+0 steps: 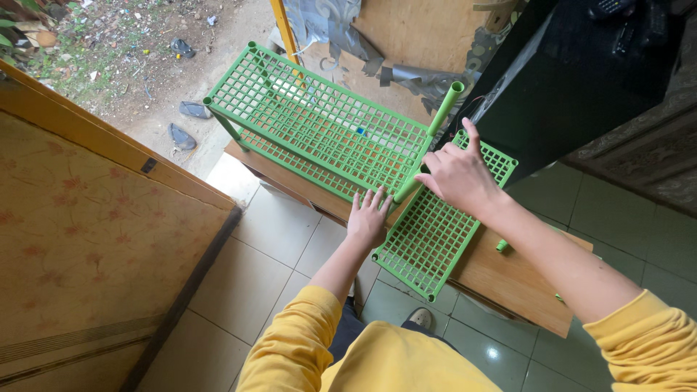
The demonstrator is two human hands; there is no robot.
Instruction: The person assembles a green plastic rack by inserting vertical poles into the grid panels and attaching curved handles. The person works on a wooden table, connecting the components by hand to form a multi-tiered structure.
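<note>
Left hand [368, 218], fingers spread, steadies green rack [319, 131] on bench [501, 276]; right hand [457, 174] fingers pinch pole [428, 141] to loose shelf [435, 232].

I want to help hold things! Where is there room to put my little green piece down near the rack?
The bare wooden board right of the loose green grid panel is free, past the right forearm. The pale floor tiles left of the left hand are bare too. Around the green pole and right hand it is crowded.
</note>
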